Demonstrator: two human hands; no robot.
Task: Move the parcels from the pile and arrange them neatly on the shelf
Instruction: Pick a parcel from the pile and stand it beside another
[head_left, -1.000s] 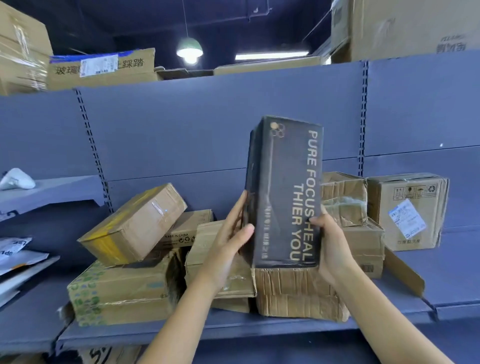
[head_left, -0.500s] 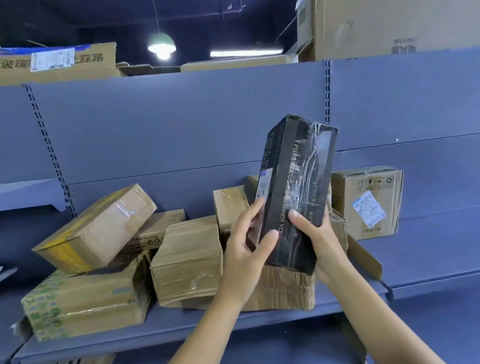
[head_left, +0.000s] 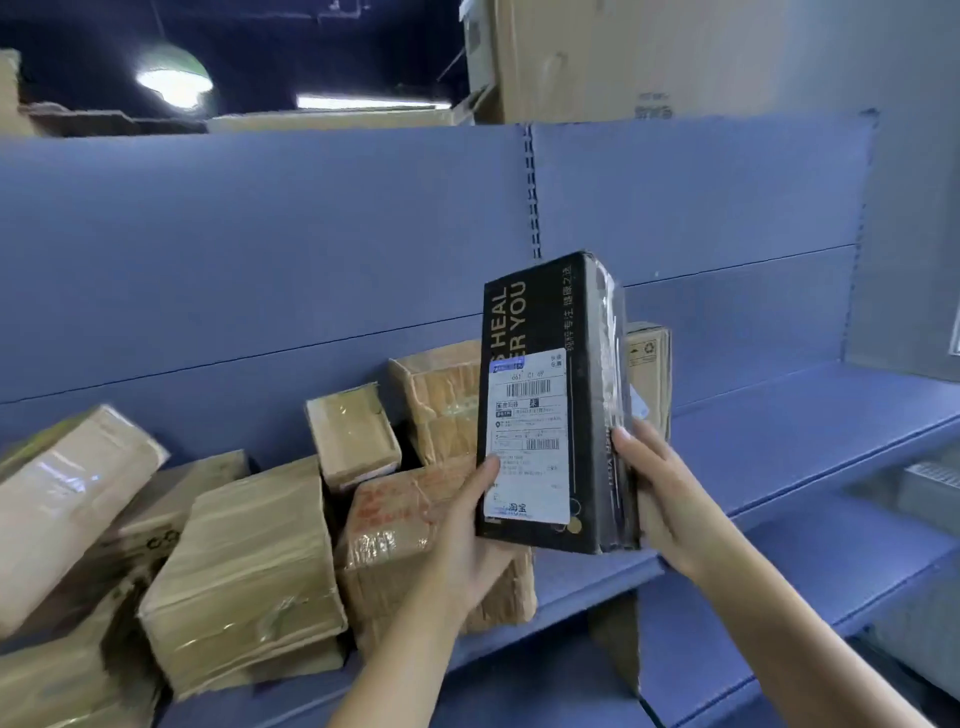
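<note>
Black cardboard box (head_left: 545, 306) turned, label (head_left: 530, 436) frontward; L hand (head_left: 467, 540) + R hand (head_left: 660, 488) grip.

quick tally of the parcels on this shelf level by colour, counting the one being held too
black box: 1, gripped by the left hand and the right hand
brown cardboard parcels: 8 that I can tell apart; the pile may hide more
total: 9
</note>
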